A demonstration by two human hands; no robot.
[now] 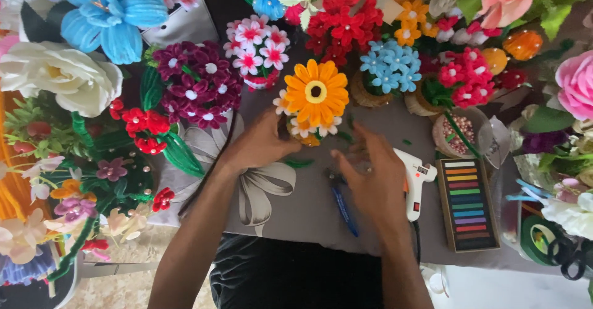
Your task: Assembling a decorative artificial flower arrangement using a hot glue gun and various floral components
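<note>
Two hands work at our grey table (309, 210); our left hand (259, 145) grips the small orange-flower pot (312, 99), our right hand (370, 179) hovers open, blurred, beside the glue gun (415, 182); crowded bouquets could easily be knocked.

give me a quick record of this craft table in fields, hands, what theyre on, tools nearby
setting: grey cloth table crowded with handmade flowers
left hand: left hand grips the base of a small pot under the orange flower
right hand: right hand blurred, fingers spread above the cloth, holding nothing clearly visible
tools: white glue gun just right of the right hand; blue-handled tool lying beneath it
right side: box of coloured chalk sticks
left side: white rose, big blue flower
</note>
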